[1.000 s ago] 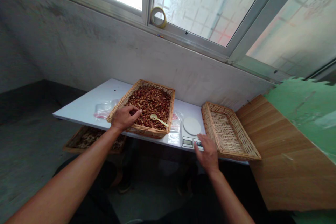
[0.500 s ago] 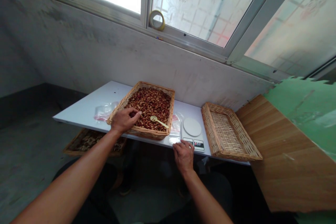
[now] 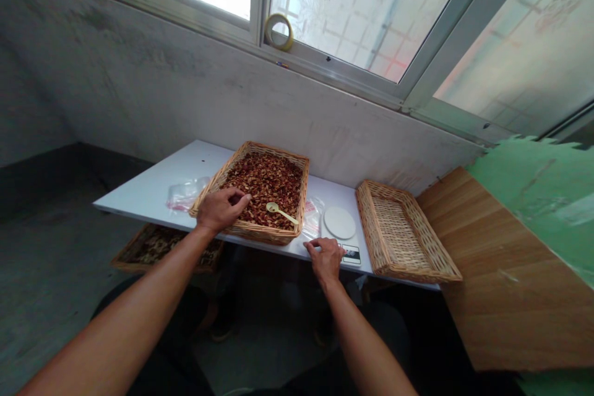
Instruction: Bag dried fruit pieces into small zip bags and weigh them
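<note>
Our left hand (image 3: 217, 210) at basket's (image 3: 262, 234) eight o'clock, right hand (image 3: 326, 258) at scale's (image 3: 340, 223) seven; fingers curled, grip we can't tell. Brown bits (image 3: 266, 179) basketed, spoon (image 3: 273, 206) atop; bag (image 3: 312, 221) flat at basket's four: early, we judge.

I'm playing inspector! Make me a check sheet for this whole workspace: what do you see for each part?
Surface: white table beside a wall.
Job's things: filled basket with reddish-brown pieces; pale yellow spoon lying on them; white scale; second basket right of the scale; plastic bags left of the filled basket, more plastic beside the scale.
Clutter: tape roll by the window; low basket below table height.
Left grip: fingers curled, at the filled basket's near left corner; can't tell if holding anything.
Right grip: hides part of the scale's panel; contact unclear.
Cables: nothing seen.
Surroundings: window above; wooden board and green sheet at right.
</note>
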### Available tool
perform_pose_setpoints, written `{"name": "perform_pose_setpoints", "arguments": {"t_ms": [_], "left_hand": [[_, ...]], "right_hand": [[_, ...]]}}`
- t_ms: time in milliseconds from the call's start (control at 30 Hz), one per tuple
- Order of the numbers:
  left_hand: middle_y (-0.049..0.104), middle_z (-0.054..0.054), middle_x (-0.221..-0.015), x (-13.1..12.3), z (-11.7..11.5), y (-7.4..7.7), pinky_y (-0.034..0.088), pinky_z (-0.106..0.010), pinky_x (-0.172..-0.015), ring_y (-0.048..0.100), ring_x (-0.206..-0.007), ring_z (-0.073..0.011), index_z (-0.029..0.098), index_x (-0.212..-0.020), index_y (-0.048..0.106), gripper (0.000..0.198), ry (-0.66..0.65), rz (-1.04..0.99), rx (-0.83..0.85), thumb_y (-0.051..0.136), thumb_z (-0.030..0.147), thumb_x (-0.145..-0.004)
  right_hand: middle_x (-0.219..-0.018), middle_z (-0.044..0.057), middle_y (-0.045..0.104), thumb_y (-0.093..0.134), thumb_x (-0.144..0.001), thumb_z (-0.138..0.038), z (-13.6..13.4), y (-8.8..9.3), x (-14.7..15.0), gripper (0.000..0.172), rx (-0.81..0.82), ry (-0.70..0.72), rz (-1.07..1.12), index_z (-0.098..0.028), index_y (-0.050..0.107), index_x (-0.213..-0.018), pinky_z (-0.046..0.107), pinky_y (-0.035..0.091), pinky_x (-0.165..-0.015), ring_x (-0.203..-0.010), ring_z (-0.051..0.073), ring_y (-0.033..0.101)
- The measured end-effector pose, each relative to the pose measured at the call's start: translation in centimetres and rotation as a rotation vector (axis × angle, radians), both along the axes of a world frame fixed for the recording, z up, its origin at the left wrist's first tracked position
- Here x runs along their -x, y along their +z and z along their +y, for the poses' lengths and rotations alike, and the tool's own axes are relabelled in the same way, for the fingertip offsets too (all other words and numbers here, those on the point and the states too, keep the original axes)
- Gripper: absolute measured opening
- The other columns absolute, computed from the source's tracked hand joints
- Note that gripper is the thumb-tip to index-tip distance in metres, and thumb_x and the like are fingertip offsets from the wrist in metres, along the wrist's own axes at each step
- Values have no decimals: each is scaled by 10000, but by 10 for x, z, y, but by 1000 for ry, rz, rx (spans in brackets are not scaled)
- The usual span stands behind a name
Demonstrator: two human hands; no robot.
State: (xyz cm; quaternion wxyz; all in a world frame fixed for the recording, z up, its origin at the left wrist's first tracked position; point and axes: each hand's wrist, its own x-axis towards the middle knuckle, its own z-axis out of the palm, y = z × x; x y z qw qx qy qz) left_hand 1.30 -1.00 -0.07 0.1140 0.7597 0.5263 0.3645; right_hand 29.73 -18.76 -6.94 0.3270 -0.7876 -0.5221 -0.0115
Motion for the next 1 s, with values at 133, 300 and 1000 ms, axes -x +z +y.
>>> {"name": "perform_pose_setpoints", "arguments": {"t_ms": [133, 300, 1000], "left_hand": [[772, -20, -820, 0, -1, 1, 431, -280, -635, 690, -745, -214, 246, -863, 763, 375, 3, -24, 6, 568, 565, -873], [768, -15, -808, 0, -3, 1, 435, -281, -633, 688, -728, -207, 247, -847, 758, 366, 3, -40, -7, 573, 561, -872], [678, -102, -1263, -110, -165, -34, 485, -378, -1045, 620, -1177, -239, 224, -1117, 690, 270, -639, -29, -36, 574, 216, -873]], "right_hand": [[-922, 52, 771, 570, -939, -474, 2, 2, -8, 325, -89, -10, 152, -244, 794, -889, 362, 383, -876, -927, 251, 628], [-939, 57, 772, 565, -903, -499, 9, 9, -16, 362, -167, -6, 402, -210, 776, -952, 338, 468, -853, -892, 242, 675], [-758, -3, 718, 559, -777, -285, 33, 12, -36, 145, 67, 239, 310, -240, 690, -820, 282, 483, -722, -720, 186, 645]]}}
